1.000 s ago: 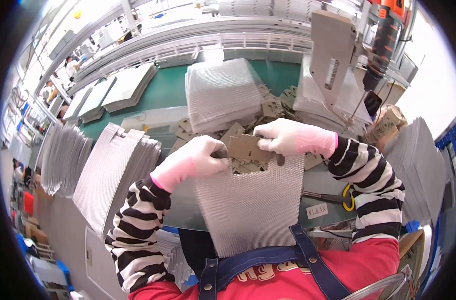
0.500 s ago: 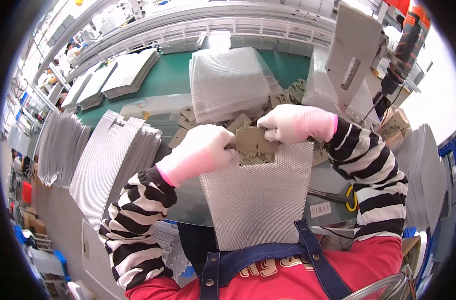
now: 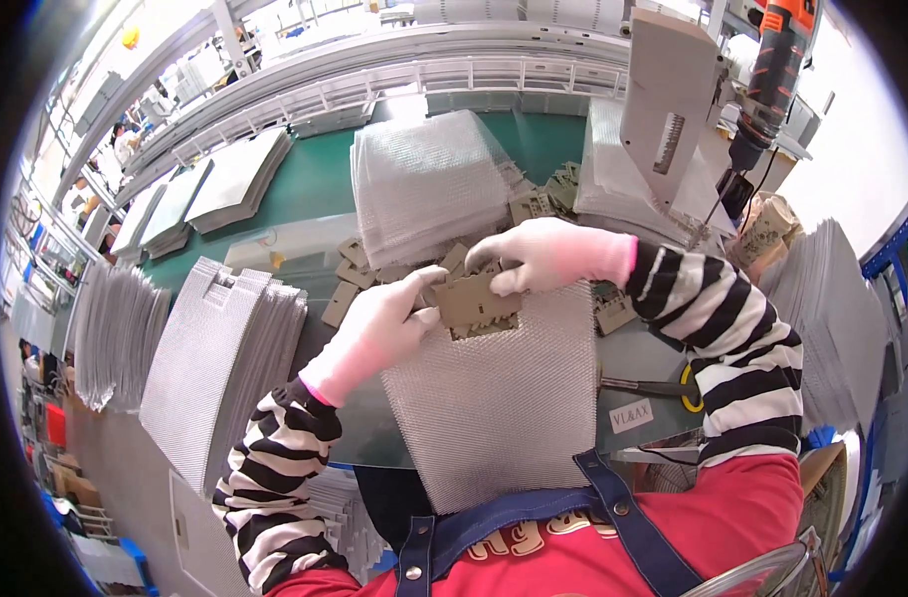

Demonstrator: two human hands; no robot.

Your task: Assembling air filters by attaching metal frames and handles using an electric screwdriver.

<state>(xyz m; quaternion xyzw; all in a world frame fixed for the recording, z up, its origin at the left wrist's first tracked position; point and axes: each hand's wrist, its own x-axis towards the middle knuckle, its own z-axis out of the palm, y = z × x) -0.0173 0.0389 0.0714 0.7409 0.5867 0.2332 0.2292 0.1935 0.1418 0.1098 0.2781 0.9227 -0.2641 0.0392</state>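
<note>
Head view: the right hand (image 3: 551,257) pinches a tan plate (image 3: 474,303) near its upper right, at the notched top of a silver sheet (image 3: 494,408); the left hand (image 3: 379,323), thumb and forefinger parted, is right by the plate's left end.

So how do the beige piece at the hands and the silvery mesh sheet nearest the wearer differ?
The beige piece is small; the mesh sheet is far larger. The beige piece looks dull, the mesh sheet shiny. The beige piece has a mostly plain face, the mesh sheet a fine repeating texture. Both look flat.
</note>
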